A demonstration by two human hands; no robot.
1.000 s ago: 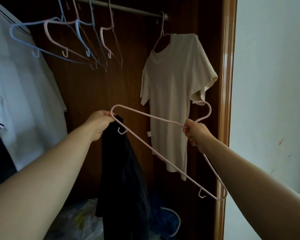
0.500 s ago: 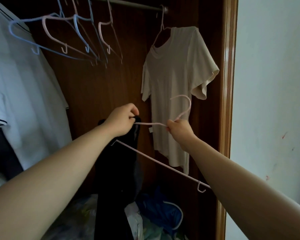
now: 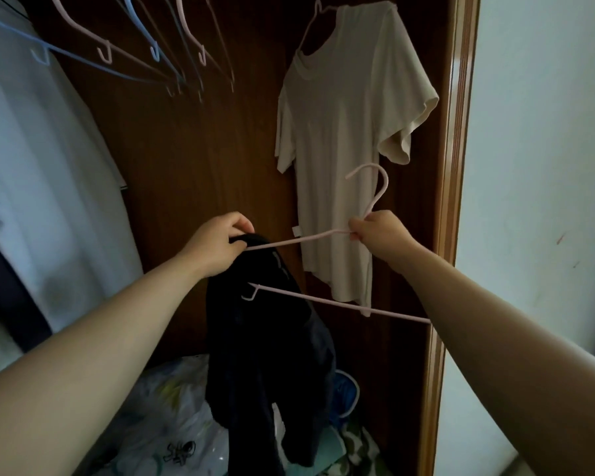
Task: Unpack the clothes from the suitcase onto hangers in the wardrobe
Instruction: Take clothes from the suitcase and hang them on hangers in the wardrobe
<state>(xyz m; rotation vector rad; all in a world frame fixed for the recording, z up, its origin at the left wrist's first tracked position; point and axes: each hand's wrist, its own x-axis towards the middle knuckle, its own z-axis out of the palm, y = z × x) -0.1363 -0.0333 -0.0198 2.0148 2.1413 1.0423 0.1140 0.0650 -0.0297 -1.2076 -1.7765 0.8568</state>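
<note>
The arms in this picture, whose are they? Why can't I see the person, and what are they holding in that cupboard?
The camera sits on a person's head and looks forward and down, so you see only their two bare arms reaching out, as if they were your own. The cupboard is a wardrobe. The left hand grips a black garment together with one end of a pink hanger. The right hand pinches that hanger just below its hook. The person seems to be working the dark garment onto the hanger. Behind it a cream T-shirt already hangs up. Empty hangers hang at the top left, and a white shirt is at the far left. Plastic bags lie on the wardrobe floor.
</note>
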